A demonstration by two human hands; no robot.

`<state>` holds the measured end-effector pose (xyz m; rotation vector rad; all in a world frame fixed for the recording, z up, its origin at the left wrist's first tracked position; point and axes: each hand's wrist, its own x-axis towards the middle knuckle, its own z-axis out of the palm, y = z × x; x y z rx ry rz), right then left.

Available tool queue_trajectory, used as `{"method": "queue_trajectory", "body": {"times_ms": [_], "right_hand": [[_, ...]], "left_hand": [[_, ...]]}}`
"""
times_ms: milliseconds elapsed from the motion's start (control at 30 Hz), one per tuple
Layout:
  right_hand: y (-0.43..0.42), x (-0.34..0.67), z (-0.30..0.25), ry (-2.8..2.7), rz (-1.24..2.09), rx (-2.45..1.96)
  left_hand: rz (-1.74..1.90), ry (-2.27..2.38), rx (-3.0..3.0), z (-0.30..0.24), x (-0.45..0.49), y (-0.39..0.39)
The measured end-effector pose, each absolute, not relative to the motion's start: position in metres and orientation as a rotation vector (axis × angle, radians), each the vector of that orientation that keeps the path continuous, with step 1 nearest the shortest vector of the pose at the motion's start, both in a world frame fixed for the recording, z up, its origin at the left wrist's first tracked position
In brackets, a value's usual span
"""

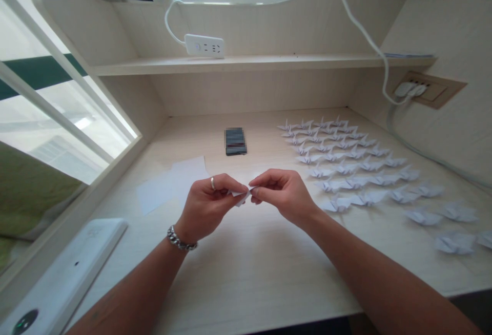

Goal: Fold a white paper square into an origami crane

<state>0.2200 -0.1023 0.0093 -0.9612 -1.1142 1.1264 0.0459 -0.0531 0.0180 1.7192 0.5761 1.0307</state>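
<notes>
A small folded piece of white paper (241, 201) is held above the desk between my two hands. My left hand (210, 202), with a ring and a chain bracelet, pinches its left part between thumb and fingers. My right hand (280, 191) grips its right tip with thumb and forefinger. Fingers cover much of the paper, so its full shape is hidden. To the right, rows of white paper cranes (349, 168) stand on the desk. Flat white sheets of paper (165, 186) lie beyond my left hand.
A dark phone (236, 141) lies behind my hands. On the left edge of the desk (230, 284) rests a long white device (73, 273). A power strip (204, 46) sits on the shelf (253, 63); its white cable (357, 25) runs to the wall socket (434, 90).
</notes>
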Motion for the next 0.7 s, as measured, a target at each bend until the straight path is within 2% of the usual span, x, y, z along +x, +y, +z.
{"method": "queue_trajectory", "body": {"times_ms": [700], "right_hand": [[-0.1036,0.2204,0.0114,-1.069,1.165,-0.994]], "left_hand": [[0.932,0.631,1.668,0.0249,0.0452,-0.0536]]}}
